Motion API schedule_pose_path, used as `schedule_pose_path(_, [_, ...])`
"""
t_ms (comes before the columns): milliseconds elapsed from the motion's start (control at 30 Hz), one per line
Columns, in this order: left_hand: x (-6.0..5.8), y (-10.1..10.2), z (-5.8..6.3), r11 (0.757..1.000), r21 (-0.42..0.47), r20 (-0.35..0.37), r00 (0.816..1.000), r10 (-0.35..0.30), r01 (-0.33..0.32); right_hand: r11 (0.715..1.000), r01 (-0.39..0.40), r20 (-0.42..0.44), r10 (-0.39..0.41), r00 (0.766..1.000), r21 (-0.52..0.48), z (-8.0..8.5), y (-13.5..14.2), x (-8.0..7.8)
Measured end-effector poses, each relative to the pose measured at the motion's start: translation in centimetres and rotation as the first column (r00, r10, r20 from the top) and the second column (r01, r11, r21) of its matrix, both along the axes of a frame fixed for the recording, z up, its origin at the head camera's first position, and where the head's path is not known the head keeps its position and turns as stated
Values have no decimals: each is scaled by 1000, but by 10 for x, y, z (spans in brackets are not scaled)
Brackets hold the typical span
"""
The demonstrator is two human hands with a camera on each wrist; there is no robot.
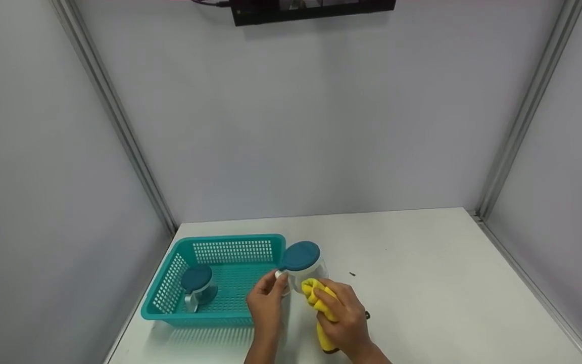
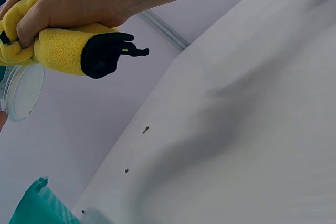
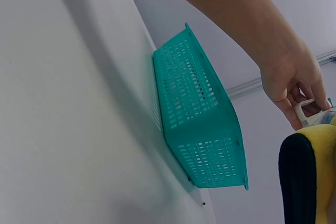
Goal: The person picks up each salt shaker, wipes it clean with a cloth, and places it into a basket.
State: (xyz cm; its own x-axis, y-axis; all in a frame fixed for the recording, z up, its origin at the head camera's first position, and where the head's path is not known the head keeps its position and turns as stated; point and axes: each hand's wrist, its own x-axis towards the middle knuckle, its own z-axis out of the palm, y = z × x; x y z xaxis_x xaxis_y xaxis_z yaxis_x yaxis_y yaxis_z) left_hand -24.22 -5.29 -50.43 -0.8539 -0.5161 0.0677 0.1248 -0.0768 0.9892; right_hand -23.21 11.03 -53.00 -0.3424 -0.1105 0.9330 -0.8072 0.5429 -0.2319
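Note:
A clear jar (image 1: 296, 278) with a blue lid (image 1: 301, 256) is held tilted above the table, beside the basket's right end. My left hand (image 1: 267, 302) pinches its white handle (image 3: 303, 113), which shows in the right wrist view. In my right hand (image 1: 345, 319) is a bunched yellow cloth (image 1: 323, 298) with a dark edge, pressed against or very close to the jar's side. The left wrist view shows the cloth (image 2: 62, 51) near the jar's clear round base (image 2: 27, 92). The fingertips of my left hand are mostly out of that view.
A teal plastic basket (image 1: 210, 321) stands on the left of the white table (image 1: 437, 283). Inside it is a second clear jar with a blue lid (image 1: 196, 277). Small dark specks (image 1: 352, 274) mark the tabletop. Grey walls enclose the back and sides, and a screen (image 1: 316, 14) hangs above.

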Motion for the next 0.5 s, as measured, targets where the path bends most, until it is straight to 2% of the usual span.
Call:
schedule_pose_path(167, [0, 0, -1, 1000, 8, -43, 999, -3, 3, 1000, -1, 8, 1, 1000, -6, 0, 1, -1])
schedule_pose_path(500, [-1, 0, -1, 1000, 11, 1, 1000, 26, -26, 999, 34, 45, -32, 998, -40, -1, 4, -3])
